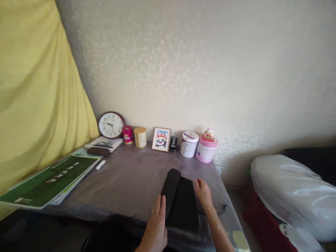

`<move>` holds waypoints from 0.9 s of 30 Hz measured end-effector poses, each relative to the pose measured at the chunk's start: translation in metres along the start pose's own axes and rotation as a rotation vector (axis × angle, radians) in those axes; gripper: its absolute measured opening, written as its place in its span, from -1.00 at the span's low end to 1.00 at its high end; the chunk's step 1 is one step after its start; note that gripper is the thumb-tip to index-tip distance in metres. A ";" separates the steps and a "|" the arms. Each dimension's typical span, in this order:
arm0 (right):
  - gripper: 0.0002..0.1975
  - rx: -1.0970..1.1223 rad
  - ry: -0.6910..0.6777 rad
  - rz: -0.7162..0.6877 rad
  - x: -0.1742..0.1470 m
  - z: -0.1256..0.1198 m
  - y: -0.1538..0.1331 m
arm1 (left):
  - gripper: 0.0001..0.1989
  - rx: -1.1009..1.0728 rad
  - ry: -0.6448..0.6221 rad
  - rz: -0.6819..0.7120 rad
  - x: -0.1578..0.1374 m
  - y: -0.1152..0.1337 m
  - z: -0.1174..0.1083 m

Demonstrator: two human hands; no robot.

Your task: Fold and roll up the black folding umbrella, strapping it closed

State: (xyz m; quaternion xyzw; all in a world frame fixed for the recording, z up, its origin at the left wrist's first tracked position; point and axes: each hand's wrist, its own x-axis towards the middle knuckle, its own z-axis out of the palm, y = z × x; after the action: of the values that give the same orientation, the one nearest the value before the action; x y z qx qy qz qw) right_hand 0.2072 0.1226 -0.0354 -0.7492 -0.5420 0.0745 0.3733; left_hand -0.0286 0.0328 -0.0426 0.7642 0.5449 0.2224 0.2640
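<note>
Table [126, 185], near right-hand part: black folded item [187, 204] lying between your hands.
A green board [52, 182] occupies the table's left side; the black item has a thick, rounded left side and a flat right. Your left hand [156, 224] rests against its left edge, fingers straight; your right [203, 193] is at its right edge, fingers curled, grip undeterminable.

Grey tabletop [126, 178] is lined at back with clock [112, 125], framed picture [161, 139], tubs [189, 145]; folded black item [187, 199] laid nearer front.
</note>
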 end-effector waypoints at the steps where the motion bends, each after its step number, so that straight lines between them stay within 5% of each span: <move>1: -0.63 0.040 -0.062 0.039 -0.006 -0.006 0.003 | -0.10 -0.006 0.011 0.001 0.000 -0.001 0.001; 5: -0.58 0.145 -0.230 0.067 -0.026 -0.017 -0.003 | -0.09 -0.002 0.023 -0.006 0.000 -0.003 0.004; 13: -0.55 0.115 -0.314 0.107 -0.037 -0.010 -0.017 | -0.09 0.055 0.004 -0.035 0.000 -0.002 0.004; 17: -0.69 0.130 -0.320 0.078 -0.033 -0.009 -0.019 | -0.08 0.067 0.012 -0.012 0.000 -0.002 0.005; 27: -0.72 0.475 -0.393 0.037 -0.022 0.011 -0.068 | -0.06 0.161 0.001 -0.025 0.002 -0.002 0.008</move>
State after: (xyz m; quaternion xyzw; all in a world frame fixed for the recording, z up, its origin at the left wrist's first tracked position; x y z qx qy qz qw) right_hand 0.1412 0.1175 -0.0060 -0.6218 -0.5576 0.3492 0.4248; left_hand -0.0243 0.0336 -0.0495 0.7759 0.5707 0.1747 0.2044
